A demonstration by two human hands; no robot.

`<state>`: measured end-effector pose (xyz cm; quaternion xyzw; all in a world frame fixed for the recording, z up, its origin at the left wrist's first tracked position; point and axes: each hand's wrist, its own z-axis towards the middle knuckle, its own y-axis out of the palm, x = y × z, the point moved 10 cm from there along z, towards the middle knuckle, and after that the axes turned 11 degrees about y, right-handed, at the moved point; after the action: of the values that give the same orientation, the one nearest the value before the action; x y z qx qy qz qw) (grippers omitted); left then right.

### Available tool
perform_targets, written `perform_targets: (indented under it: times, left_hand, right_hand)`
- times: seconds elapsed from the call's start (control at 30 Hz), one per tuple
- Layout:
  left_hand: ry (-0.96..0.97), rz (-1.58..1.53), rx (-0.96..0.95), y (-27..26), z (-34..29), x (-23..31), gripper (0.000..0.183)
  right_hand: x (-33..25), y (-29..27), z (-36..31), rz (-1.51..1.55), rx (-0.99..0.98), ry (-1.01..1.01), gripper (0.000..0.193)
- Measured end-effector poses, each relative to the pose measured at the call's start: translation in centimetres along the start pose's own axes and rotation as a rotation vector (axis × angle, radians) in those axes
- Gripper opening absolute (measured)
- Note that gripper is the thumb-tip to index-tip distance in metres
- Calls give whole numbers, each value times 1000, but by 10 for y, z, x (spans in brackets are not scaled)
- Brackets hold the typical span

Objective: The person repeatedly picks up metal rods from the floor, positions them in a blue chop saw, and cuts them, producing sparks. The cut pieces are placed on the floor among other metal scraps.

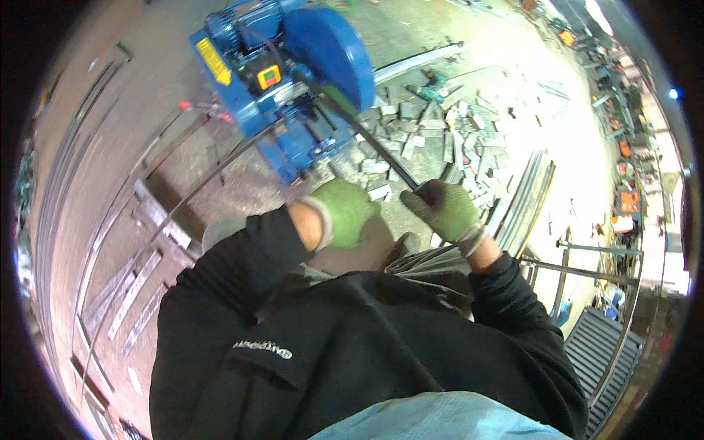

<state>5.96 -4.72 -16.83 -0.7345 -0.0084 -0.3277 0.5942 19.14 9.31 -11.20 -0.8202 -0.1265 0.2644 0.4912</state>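
Note:
A blue cut-off saw (242, 92) with a large round blade guard (330, 59) stands on the floor in front of me. From it a dark lever handle (383, 152) slants down toward me. My right hand (444, 209), in a green and dark work glove, is closed round the lever's near end. My left hand (341, 211), in a green glove with a pale cuff, is at my knee, left of the lever. Its fingers are mostly hidden. A long thin metal bar (209, 178) runs from the saw's base toward the lower left.
Many short metal offcuts (455, 136) lie right of the saw, with a green power tool (429, 92) among them. Long metal profiles (528, 194) lie farther right, near a metal frame (579, 271). Long bars (73, 147) and flat strips (136, 293) cover the left floor.

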Motion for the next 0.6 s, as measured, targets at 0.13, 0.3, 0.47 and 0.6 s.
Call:
perform_targets:
  times: [0.13, 0.3, 0.47, 0.6]
  left_hand:
    - [35, 19, 33, -10, -5, 8, 58]
    - [79, 34, 53, -19, -4, 18, 66]
    - [104, 35, 54, -26, -5, 24, 65]
    - [129, 35, 71, -36, -6, 30, 64]
  right_hand:
    - [9, 5, -1, -2, -1, 5, 72]
    - [18, 13, -1, 6, 5, -27, 73]
    - [25, 19, 0, -20, 14, -1, 73]
    - [24, 19, -3, -57, -8, 3, 73]
